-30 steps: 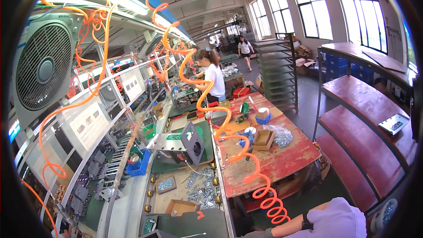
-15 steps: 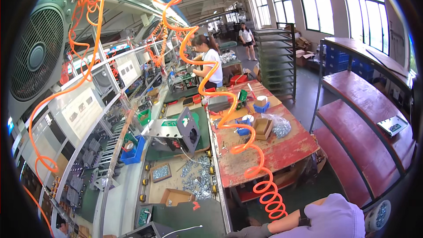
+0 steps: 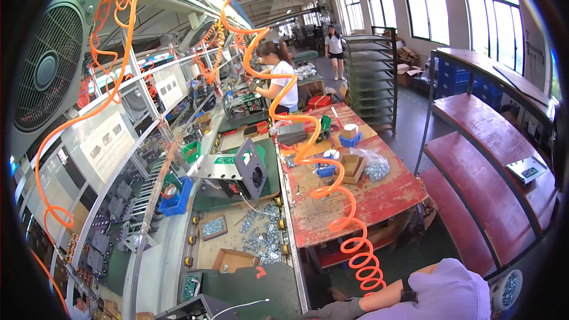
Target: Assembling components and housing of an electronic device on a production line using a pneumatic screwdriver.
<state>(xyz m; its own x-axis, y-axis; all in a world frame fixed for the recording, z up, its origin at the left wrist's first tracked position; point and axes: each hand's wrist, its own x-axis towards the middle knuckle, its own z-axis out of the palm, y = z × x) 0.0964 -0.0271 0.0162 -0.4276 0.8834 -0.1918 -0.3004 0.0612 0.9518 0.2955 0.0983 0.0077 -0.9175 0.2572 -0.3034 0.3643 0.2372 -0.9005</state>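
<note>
My right forearm, in a light purple sleeve with a dark band at the wrist, reaches in from the lower right. It ends in a grey-gloved right hand (image 3: pixel 338 310) at the bottom edge, where the fingers cannot be made out. Left of that hand lies a dark green work board (image 3: pixel 255 289). On its near end stands a dark metal housing (image 3: pixel 200 308), cut off by the lower edge, with a white cable (image 3: pixel 242 306) trailing out. My left hand is out of view. An orange coiled air hose (image 3: pixel 363 261) hangs down close to my right forearm.
Farther up the line, another metal housing with a fan opening (image 3: pixel 253 169) sits on a green board. Between them are loose screws and nuts (image 3: pixel 261 234) and small cardboard boxes (image 3: pixel 234 259). A worn red table (image 3: pixel 320 219) and red shelves (image 3: pixel 474 184) stand right. Two people are farther back.
The view has shifted slightly. My gloved right hand stays low at the bottom edge, with the forearm nearly in place. The person walking in the far aisle has come a little closer.
</note>
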